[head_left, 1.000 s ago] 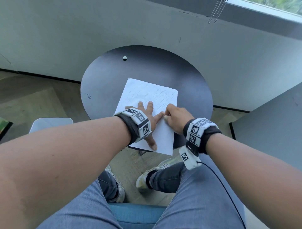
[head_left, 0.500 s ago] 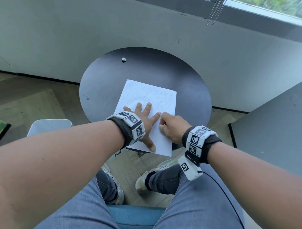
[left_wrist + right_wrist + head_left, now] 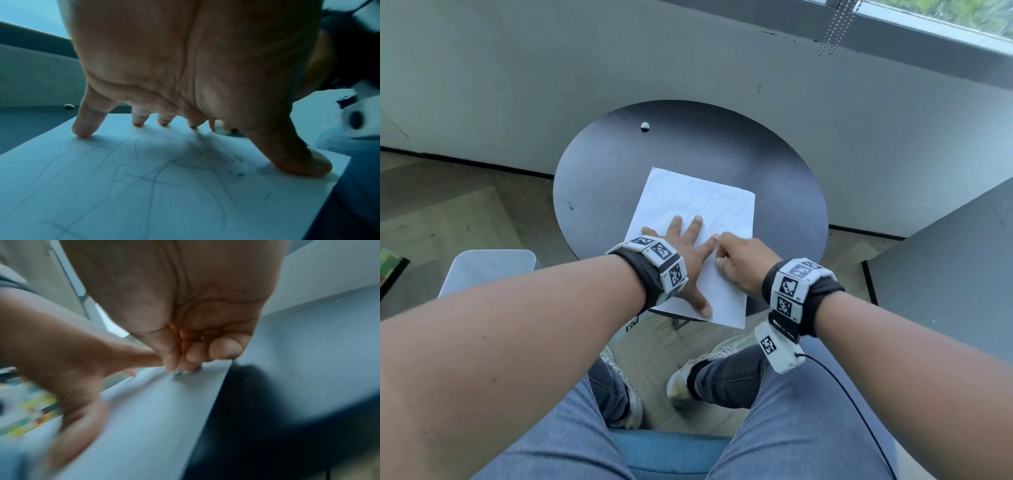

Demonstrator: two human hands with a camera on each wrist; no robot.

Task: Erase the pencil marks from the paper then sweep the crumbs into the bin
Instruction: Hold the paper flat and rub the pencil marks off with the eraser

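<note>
A white paper (image 3: pixel 698 202) with faint pencil scribbles lies on the round black table (image 3: pixel 619 164), its near end hanging over the table's edge. My left hand (image 3: pixel 688 253) lies flat on the paper with fingers spread, pressing it down; the left wrist view shows its fingertips (image 3: pixel 82 131) on the sheet (image 3: pixel 144 186). My right hand (image 3: pixel 736 260) is curled, pinching a small pale eraser (image 3: pixel 177 373) against the paper (image 3: pixel 154 410) just beside the left index finger. Dark eraser crumbs (image 3: pixel 232 160) lie scattered near the left thumb.
A white bin (image 3: pixel 482 270) stands on the floor left of the table, below its edge. A small white lump (image 3: pixel 644 126) sits at the table's far side. A grey wall is close behind and a dark panel (image 3: pixel 945 274) stands at the right. My knees are beneath the table's near edge.
My right hand has shifted a little towards me and left along the paper with the eraser, staying next to the left index finger. The left hand keeps pressing the sheet.
</note>
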